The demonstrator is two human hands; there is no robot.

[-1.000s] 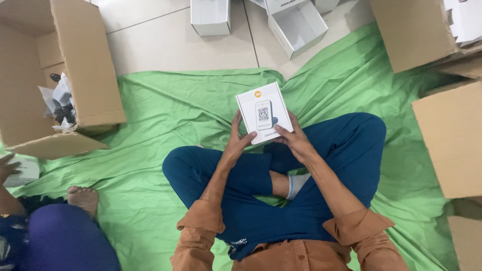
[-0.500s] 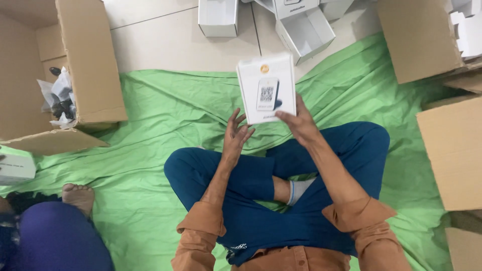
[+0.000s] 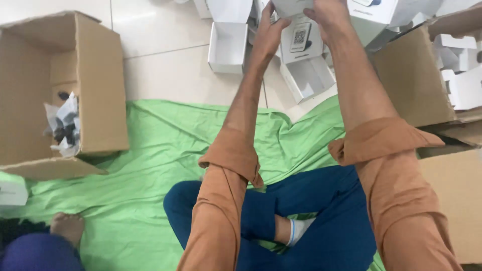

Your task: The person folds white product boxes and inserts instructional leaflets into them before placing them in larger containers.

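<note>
- Nearest the camera are crossed legs in blue trousers [image 3: 306, 221], with a white sock [image 3: 299, 229] showing between them.
- The legs rest on a green cloth [image 3: 150, 150] spread over the tiled floor [image 3: 170, 65].
- At the lower left, another person's bare foot [image 3: 68, 227] lies on the cloth.
- Both arms in rolled brown sleeves [image 3: 231, 160] stretch forward, well past the cloth's far edge.
- To the left stands an open carton [image 3: 100, 85] with plastic-wrapped items [image 3: 63, 123] inside.
- To the right, another carton [image 3: 409, 75] holds white inserts [image 3: 462, 80].
- The left hand [image 3: 269, 30] and right hand [image 3: 329, 17] grasp a white box [image 3: 291, 6] between them at the top edge; the box is mostly cut off by the frame.
- Just below the hands lies a closed white box with a printed lid [image 3: 301, 42].
- Open white boxes [image 3: 228, 45] sit around it on the floor.
</note>
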